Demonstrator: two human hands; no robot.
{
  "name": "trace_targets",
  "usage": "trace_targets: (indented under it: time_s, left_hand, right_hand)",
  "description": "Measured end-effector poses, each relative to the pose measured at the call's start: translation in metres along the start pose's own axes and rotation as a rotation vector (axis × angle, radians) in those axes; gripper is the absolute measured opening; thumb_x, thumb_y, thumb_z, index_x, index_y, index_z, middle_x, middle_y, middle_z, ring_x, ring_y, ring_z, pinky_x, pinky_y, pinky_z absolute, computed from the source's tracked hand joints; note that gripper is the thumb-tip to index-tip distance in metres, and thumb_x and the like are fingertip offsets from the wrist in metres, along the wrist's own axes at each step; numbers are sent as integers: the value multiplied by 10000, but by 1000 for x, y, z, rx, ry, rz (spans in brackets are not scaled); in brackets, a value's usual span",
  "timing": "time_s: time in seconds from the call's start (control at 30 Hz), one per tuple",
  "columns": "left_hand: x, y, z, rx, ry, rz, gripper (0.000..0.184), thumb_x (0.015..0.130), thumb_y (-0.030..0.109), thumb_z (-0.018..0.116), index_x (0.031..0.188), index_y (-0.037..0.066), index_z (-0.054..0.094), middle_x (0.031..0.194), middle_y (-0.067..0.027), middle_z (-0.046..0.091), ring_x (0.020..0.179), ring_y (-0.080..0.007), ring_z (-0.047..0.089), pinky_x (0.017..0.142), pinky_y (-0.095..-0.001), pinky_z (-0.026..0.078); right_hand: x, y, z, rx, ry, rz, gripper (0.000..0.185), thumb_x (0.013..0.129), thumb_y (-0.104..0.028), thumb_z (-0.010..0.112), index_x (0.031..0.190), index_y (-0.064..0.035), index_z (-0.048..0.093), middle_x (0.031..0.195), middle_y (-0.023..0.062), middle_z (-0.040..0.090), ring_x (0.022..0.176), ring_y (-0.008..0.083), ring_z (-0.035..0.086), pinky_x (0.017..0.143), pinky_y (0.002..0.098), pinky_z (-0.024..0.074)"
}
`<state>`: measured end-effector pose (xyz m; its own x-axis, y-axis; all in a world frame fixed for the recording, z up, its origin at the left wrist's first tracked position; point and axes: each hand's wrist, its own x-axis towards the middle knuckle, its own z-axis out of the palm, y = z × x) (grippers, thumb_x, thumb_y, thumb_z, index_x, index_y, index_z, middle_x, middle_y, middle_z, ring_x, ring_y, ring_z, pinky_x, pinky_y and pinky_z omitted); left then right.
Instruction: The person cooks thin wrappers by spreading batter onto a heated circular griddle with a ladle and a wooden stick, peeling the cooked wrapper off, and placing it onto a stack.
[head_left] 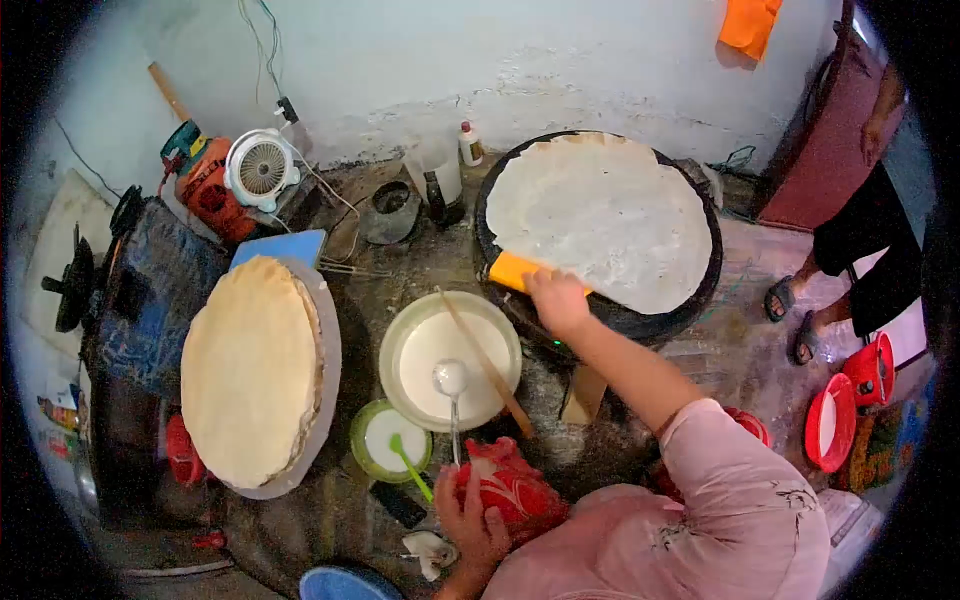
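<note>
My right hand (558,303) is closed on a yellow-orange scraper (511,270) at the near left edge of a round black griddle (487,222). A thin, pale sheet of batter (605,215) covers most of the griddle, its rim uneven. My left hand (474,528) is low in front of my body, beside a red patterned cloth (510,485), with its fingers apart. Just above those fingers ends the handle of a metal ladle (451,378), whose bowl lies in a large basin (391,345) of white batter. A wooden stick (488,365) lies across that basin.
A stack of round flatbreads (250,375) lies on a pale board at left. Near the large basin is a green bowl (362,440) with a green spoon (410,464). A small white fan (262,170) stands behind. Another person's legs (835,255) show at right, near red basins (830,422).
</note>
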<state>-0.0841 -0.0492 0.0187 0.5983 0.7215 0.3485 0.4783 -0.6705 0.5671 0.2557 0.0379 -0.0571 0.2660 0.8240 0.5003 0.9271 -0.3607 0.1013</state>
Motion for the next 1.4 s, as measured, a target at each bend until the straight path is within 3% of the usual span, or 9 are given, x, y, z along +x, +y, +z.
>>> trace_targets:
  time_s: [0.23, 0.37, 0.43, 0.67, 0.83, 0.93, 1.07, 1.23, 1.4]
  left_hand:
    - [16, -1, -1, -226, -1, -27, 430, 875, 263, 507, 1180, -40, 489, 1262, -242, 404, 1152, -402, 402, 949, -477, 324]
    - [58, -22, 8, -282, -81, -56, 463, 805, 192, 609, 1214, 18, 478, 1252, -186, 450, 1157, -345, 432, 985, -433, 326]
    - [96, -34, 27, -128, -82, 136, 552, 713, 71, 675, 1219, 12, 464, 1264, -182, 441, 1160, -352, 421, 974, -433, 345]
    - [220, 17, 158, -2, -248, 550, 752, 648, 109, 707, 1306, 26, 352, 1292, -152, 407, 1217, -328, 358, 986, -390, 341]
    - [255, 32, 249, 207, -119, 808, 330, 680, 103, 616, 999, 27, 581, 1084, -114, 575, 905, -271, 567, 691, -374, 480]
    - [273, 32, 261, 254, -291, 638, 127, 726, 118, 551, 812, 61, 626, 889, -105, 629, 716, -298, 577, 589, -411, 471]
    - [324, 63, 241, 45, -214, 375, 138, 766, 176, 577, 772, 60, 652, 772, -153, 624, 724, -332, 601, 629, -414, 475]
    - [368, 69, 245, -101, -229, 320, 159, 756, 170, 631, 847, 45, 668, 787, -176, 630, 729, -330, 615, 658, -390, 483]
    - [401, 91, 245, -44, -244, 450, 122, 757, 145, 616, 805, 41, 657, 757, -173, 621, 735, -349, 602, 658, -398, 482]
  right_hand:
    - [30, 30, -14, 92, -109, 223, 214, 699, -84, 550, 913, -89, 542, 753, 77, 554, 682, 261, 574, 560, 389, 469]
    - [-40, 55, -68, 135, -200, -32, 303, 721, -112, 523, 1024, -108, 535, 801, 52, 565, 721, 238, 575, 569, 374, 453]
    - [-76, 79, -85, 88, -194, -137, 304, 716, -121, 539, 1019, -111, 538, 841, 43, 574, 735, 220, 570, 575, 349, 454]
    - [-134, 147, -117, -16, -245, -49, 328, 700, -143, 543, 1028, -115, 553, 866, 36, 570, 756, 200, 549, 616, 333, 455]
    - [-142, 144, -116, 59, -247, -105, 369, 716, -158, 521, 1083, -131, 552, 951, 9, 577, 772, 192, 541, 656, 342, 452]
    - [-137, 144, -99, 76, -184, -204, 376, 725, -184, 507, 1094, -128, 552, 949, -7, 576, 793, 183, 533, 689, 341, 441]
    - [-97, 147, -68, 152, -150, -109, 251, 778, -185, 491, 1005, -135, 585, 843, 3, 548, 806, 196, 536, 673, 367, 411]
    - [-59, 114, -51, 217, -234, -238, 261, 747, -155, 486, 995, -139, 566, 863, 14, 566, 781, 202, 530, 665, 350, 403]
    - [-28, 99, 3, 269, -15, -212, 142, 765, -188, 471, 832, -74, 521, 754, 67, 527, 740, 232, 540, 613, 375, 409]
